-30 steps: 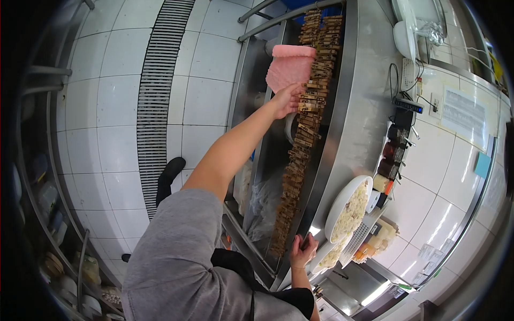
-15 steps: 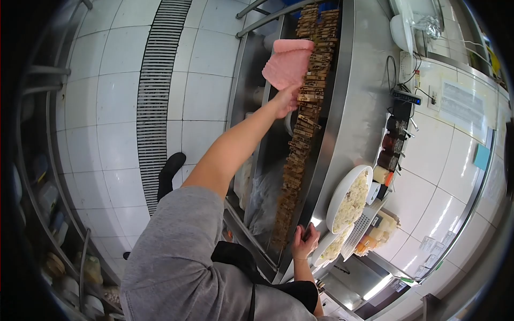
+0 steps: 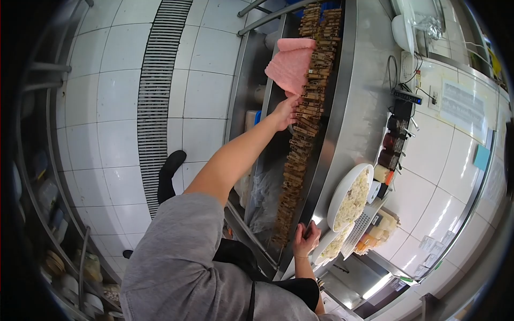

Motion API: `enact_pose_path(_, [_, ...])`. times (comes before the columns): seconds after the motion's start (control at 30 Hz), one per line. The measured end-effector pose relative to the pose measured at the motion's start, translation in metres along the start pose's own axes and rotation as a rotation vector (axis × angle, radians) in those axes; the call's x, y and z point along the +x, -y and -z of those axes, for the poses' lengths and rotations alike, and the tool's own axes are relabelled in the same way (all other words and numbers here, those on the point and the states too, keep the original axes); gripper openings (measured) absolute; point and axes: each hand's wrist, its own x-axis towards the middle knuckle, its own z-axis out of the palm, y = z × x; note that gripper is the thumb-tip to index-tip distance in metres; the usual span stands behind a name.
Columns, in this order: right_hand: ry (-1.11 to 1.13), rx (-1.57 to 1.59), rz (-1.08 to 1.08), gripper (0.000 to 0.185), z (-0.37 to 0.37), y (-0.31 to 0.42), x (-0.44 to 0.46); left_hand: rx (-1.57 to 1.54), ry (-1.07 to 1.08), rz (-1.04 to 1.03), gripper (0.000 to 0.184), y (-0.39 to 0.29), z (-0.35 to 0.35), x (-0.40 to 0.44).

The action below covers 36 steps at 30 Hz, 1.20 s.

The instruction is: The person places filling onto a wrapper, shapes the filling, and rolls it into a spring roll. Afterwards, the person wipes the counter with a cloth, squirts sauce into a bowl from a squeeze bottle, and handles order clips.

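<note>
My left hand (image 3: 285,113) reaches out along a long row of wooden clothespins (image 3: 306,125) with dark markings, standing side by side along the edge of a steel counter. Its fingers close on the narrowed lower corner of a pink cloth (image 3: 292,67), whose folded far end rests against the clothespins. Lower right, my right hand (image 3: 305,241) is closed at the counter's edge around something small and dark, mostly hidden by the fingers. Beside it stand a white oval dish (image 3: 334,206) and a second dish, both heaped with pale shredded food (image 3: 350,203).
The steel counter (image 3: 358,91) runs along a tiled wall. On it are dark containers (image 3: 393,142), a perforated tray (image 3: 360,227) and cables. Below lie shelves with a clear plastic bag (image 3: 262,203). A floor drain grate (image 3: 160,91) and a rack of containers (image 3: 53,230) are at left.
My left hand has moved slightly down the row toward my body, drawing the cloth's corner with it. A blue-edged container shows on the shelf beside my forearm. My right hand stays put.
</note>
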Motion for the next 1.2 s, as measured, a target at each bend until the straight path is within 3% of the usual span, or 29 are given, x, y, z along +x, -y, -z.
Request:
enact_pose_path(0.2, [-0.008, 0.009, -0.03, 0.043, -0.002, -0.005, -0.003, -0.032, 0.042, -0.065, 0.033, 0.001, 0.002, -0.011])
enact_pose_path(0.4, [-0.012, 0.034, -0.087, 0.04, 0.002, -0.001, 0.001, 0.164, -0.134, -0.108, 0.02, -0.011, 0.008, -0.015])
enact_pose_path(0.5, [-0.005, -0.04, -0.065, 0.037, 0.003, -0.006, 0.002, 0.386, -0.052, -0.221, 0.023, -0.039, 0.038, -0.028])
enact_pose_path(0.53, [0.036, -0.049, -0.095, 0.036, 0.009, -0.004, 0.004, 0.607, -0.209, -0.208, 0.022, -0.051, 0.027, -0.048])
enact_pose_path(0.6, [0.039, -0.007, -0.123, 0.036, 0.017, -0.002, 0.007, 1.074, -0.13, -0.135, 0.021, -0.068, 0.034, -0.085])
enact_pose_path(0.63, [0.002, 0.033, -0.114, 0.036, 0.02, -0.003, 0.005, 1.208, -0.065, -0.213, 0.017, -0.057, 0.026, -0.113])
enact_pose_path(0.7, [-0.062, 0.116, -0.102, 0.035, 0.031, 0.006, 0.006, 1.532, 0.125, -0.077, 0.015, -0.024, -0.01, -0.17])
enact_pose_path(0.73, [-0.101, 0.216, -0.091, 0.035, 0.032, 0.018, 0.003, 1.688, 0.318, -0.013, 0.024, -0.005, -0.024, -0.194])
enact_pose_path(0.8, [-0.189, 0.297, -0.132, 0.036, 0.04, 0.036, -0.014, 1.509, 0.456, 0.146, 0.041, 0.049, -0.058, -0.241])
enact_pose_path(0.87, [0.027, 0.56, -0.155, 0.038, 0.046, 0.051, -0.033, 1.405, 0.582, 0.204, 0.036, 0.1, -0.091, -0.269])
enact_pose_path(0.9, [-0.021, 0.56, -0.202, 0.038, 0.053, 0.05, -0.043, 1.413, 0.615, 0.162, 0.035, 0.123, -0.101, -0.274])
enact_pose_path(1.03, [-0.277, 0.7, -0.699, 0.033, 0.1, 0.037, -0.112, 1.334, 0.76, 0.373, 0.04, 0.204, -0.144, -0.285])
enact_pose_path(1.1, [-0.438, 0.579, -0.822, 0.029, 0.134, 0.032, -0.154, 1.362, 0.871, 0.486, 0.04, 0.242, -0.15, -0.287])
enact_pose_path(1.13, [-0.537, 0.356, -0.862, 0.028, 0.149, 0.028, -0.181, 1.357, 0.946, 0.568, 0.039, 0.261, -0.149, -0.285])
enact_pose_path(1.2, [-0.883, 0.33, -1.09, 0.03, 0.185, 0.018, -0.242, 1.392, 0.923, 0.696, 0.038, 0.301, -0.141, -0.277])
